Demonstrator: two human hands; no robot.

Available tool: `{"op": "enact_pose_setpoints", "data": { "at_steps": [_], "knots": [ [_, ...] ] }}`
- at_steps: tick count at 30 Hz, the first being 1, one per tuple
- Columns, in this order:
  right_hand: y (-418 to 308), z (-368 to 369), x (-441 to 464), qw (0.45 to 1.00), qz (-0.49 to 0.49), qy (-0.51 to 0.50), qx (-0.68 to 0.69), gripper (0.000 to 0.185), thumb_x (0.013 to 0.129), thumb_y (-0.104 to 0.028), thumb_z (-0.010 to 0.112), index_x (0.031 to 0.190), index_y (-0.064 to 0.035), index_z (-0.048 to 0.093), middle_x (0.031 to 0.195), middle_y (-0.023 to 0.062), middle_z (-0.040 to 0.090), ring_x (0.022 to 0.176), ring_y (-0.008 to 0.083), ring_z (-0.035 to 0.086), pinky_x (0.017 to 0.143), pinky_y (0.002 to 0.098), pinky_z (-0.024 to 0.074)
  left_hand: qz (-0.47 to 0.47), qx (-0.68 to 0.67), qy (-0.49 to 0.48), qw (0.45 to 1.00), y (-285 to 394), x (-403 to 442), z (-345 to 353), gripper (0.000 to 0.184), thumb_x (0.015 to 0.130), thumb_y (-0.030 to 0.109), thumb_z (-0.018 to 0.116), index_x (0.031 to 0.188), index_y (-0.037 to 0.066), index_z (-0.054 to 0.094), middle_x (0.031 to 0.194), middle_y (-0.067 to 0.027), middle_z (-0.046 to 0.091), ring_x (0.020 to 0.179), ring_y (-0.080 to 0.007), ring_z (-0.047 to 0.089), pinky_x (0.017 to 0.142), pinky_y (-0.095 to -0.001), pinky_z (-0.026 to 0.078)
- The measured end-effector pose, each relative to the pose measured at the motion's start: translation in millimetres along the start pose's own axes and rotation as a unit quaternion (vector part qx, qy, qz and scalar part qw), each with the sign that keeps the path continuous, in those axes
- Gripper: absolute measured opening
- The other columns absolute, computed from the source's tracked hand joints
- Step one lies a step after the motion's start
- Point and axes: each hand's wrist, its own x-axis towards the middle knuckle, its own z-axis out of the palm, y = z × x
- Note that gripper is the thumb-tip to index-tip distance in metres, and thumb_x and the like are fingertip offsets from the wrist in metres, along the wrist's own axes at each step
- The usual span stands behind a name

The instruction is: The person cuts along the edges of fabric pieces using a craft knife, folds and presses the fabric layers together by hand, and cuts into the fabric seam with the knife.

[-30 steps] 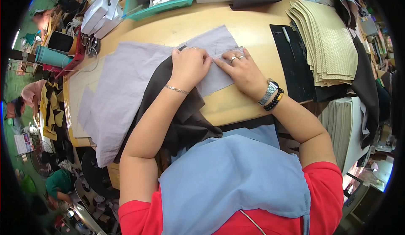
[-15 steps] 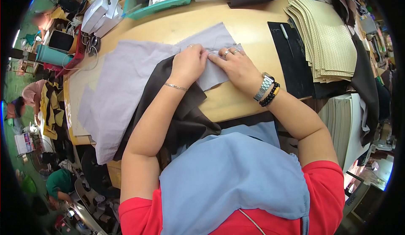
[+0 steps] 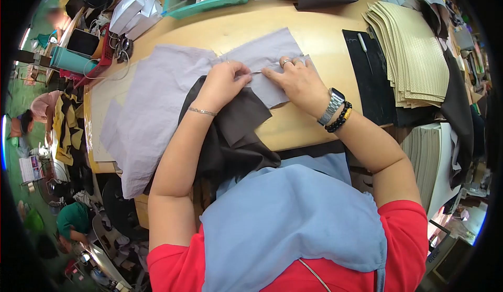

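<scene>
A wide sheet of pale grey fabric (image 3: 152,98) lies wrinkled over the left half of the table and reaches under both hands. My left hand (image 3: 225,82) is closed, with thumb and fingertips pinching the fabric near a raised seam or edge. Just to its right, my right hand (image 3: 296,82) rests on the grey fabric, its fingers spread and pressing down. A small ridge of cloth shows between the two hands. Dark brown material (image 3: 241,116) lies beneath my left wrist and drapes over the table's near edge toward the blue apron (image 3: 293,208).
An awl-like tool with a white handle (image 3: 361,43) lies on a black mat (image 3: 356,72) at right. Beside it sit stacked cream textured sheets (image 3: 414,56). A teal tray (image 3: 209,8) and white boxes (image 3: 128,9) stand at the back. Other people work at far left.
My left hand has moved slightly left, opening a gap between the hands. The dark material's corner now shows more fully below it. The whole view has shifted a little.
</scene>
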Motion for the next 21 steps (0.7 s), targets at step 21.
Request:
{"op": "enact_pose_setpoints", "data": {
  "at_steps": [21],
  "knots": [
    [5.0,33.4,33.0,0.957,-0.1,0.147,0.227,0.01,0.079,-0.008,0.067,0.088,-0.0075,0.063,0.089,0.0072,0.062,0.085,0.028,0.059,0.074,0.0394,0.0497,-0.073,-0.091,-0.067,0.991,1.2,15.4,-13.9,0.021,0.086,0.016,0.072,0.1,0.0,0.067,0.082,-0.0027,0.067,0.073,-0.0069,0.059,0.066,-0.0252,0.049]
  ]
}}
